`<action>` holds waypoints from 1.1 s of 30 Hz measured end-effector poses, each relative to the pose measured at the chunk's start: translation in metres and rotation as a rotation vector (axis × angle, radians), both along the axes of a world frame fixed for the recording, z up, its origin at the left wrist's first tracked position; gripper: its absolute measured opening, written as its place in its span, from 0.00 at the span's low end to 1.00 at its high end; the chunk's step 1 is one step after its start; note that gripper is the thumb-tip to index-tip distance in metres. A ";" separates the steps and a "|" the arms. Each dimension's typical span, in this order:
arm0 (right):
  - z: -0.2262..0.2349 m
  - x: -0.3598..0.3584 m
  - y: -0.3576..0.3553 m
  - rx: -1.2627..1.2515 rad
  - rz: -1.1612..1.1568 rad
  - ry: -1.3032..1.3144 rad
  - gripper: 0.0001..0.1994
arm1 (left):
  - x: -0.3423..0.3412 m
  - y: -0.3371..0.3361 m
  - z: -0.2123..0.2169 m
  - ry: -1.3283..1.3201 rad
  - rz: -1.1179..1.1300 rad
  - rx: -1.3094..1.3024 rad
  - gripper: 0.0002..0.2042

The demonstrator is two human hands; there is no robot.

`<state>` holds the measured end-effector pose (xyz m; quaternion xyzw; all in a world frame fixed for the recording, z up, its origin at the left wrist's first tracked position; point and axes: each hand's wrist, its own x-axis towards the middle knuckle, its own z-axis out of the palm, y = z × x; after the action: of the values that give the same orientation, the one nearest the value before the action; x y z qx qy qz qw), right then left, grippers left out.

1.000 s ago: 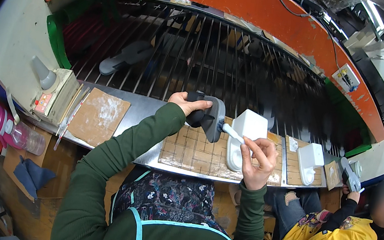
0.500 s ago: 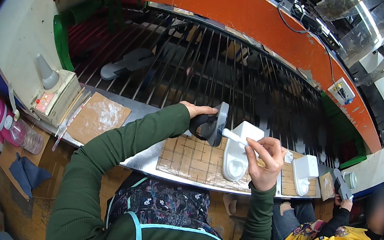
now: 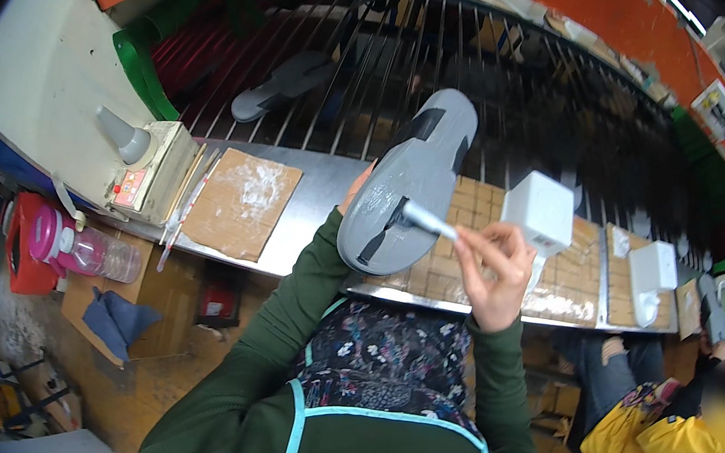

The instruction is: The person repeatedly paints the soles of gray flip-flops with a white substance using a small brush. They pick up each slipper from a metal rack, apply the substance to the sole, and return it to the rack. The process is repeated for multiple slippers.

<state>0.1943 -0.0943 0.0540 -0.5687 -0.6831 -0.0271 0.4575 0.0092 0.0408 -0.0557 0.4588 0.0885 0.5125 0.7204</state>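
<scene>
**Clerk:** Left hand (image 3: 354,195), item one: mostly hidden behind the grey shoe sole (image 3: 407,182), only a thumb edge showing at the sole's left rim. It is clasped on the sole and holds it up, underside toward the camera, toe end highest.

**Checker:** And where is the sole relative to the workbench?

**Clerk:** Raised above the metal workbench (image 3: 313,209), over its near middle, with a black strip running down the face of the sole.

**Checker:** Item two?

**Clerk:** Right hand (image 3: 493,271), just right of the sole's lower half. Fingers pinched together on a small white-handled brush (image 3: 428,222); the brush tip touches the sole's lower face.

**Checker:** Other entries, by the sole?

**Clerk:** White box-shaped container (image 3: 539,209), just right of the sole, on the bench. Brown cardboard sheet (image 3: 243,203) with white smears, left of the sole. Cream control box (image 3: 151,169), further left. Second grey sole (image 3: 282,87), up and left, lying on the black bar rack (image 3: 534,102). Pink-capped bottle (image 3: 80,246), far lower left. Person in yellow (image 3: 678,447), well to the lower right; their hands hold a dark object I cannot identify.
</scene>
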 end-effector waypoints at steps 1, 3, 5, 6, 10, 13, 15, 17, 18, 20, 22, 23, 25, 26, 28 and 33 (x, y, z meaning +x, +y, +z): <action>-0.005 -0.003 0.006 0.086 -0.058 -0.016 0.11 | -0.001 -0.001 -0.006 0.040 -0.023 -0.090 0.21; -0.014 -0.007 0.012 0.263 -0.184 -0.123 0.16 | -0.005 -0.011 -0.024 -0.153 -0.062 -0.229 0.23; -0.024 -0.021 -0.001 0.324 -0.206 -0.203 0.17 | -0.016 -0.014 -0.041 -0.076 0.173 -0.003 0.25; -0.027 -0.030 -0.010 0.374 -0.222 -0.246 0.17 | -0.023 -0.014 -0.049 0.177 0.389 0.331 0.26; -0.029 -0.048 -0.037 0.212 0.013 -0.123 0.18 | -0.025 -0.011 -0.065 0.053 0.233 0.215 0.30; -0.024 -0.037 -0.020 0.168 -0.074 -0.143 0.15 | -0.022 -0.025 -0.048 0.029 0.141 0.271 0.29; -0.023 -0.030 -0.004 0.224 -0.145 -0.134 0.16 | -0.021 -0.037 -0.027 0.080 0.161 0.065 0.28; -0.025 -0.032 0.001 0.273 -0.205 -0.171 0.17 | -0.023 -0.044 -0.011 0.164 0.219 0.015 0.28; -0.027 -0.036 -0.003 0.295 -0.214 -0.197 0.17 | -0.024 -0.046 -0.006 0.181 0.228 0.018 0.27; -0.030 -0.044 -0.016 0.279 -0.160 -0.193 0.17 | -0.028 -0.044 -0.003 0.148 0.232 0.073 0.27; -0.030 -0.049 -0.035 0.216 -0.044 -0.133 0.17 | -0.026 -0.034 -0.009 -0.069 0.121 0.049 0.26; -0.030 -0.049 -0.039 0.187 0.003 -0.084 0.16 | -0.023 -0.027 -0.012 -0.200 0.005 -0.205 0.24; -0.029 -0.048 -0.043 0.127 0.039 -0.066 0.16 | -0.024 -0.023 -0.016 -0.189 -0.036 0.061 0.26; -0.028 -0.047 -0.043 0.096 0.055 -0.056 0.16 | -0.021 -0.020 -0.016 -0.190 -0.008 0.065 0.23; -0.027 -0.047 -0.035 0.099 0.011 -0.073 0.15 | -0.015 -0.016 -0.012 -0.042 0.114 -0.133 0.20; -0.017 -0.037 -0.004 0.147 -0.120 -0.078 0.11 | 0.000 -0.006 0.001 -0.079 0.001 -0.176 0.22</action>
<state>0.1571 -0.0984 0.0368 -0.5719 -0.6613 -0.1268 0.4685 0.0089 0.0347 -0.0545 0.3730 0.1049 0.5209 0.7606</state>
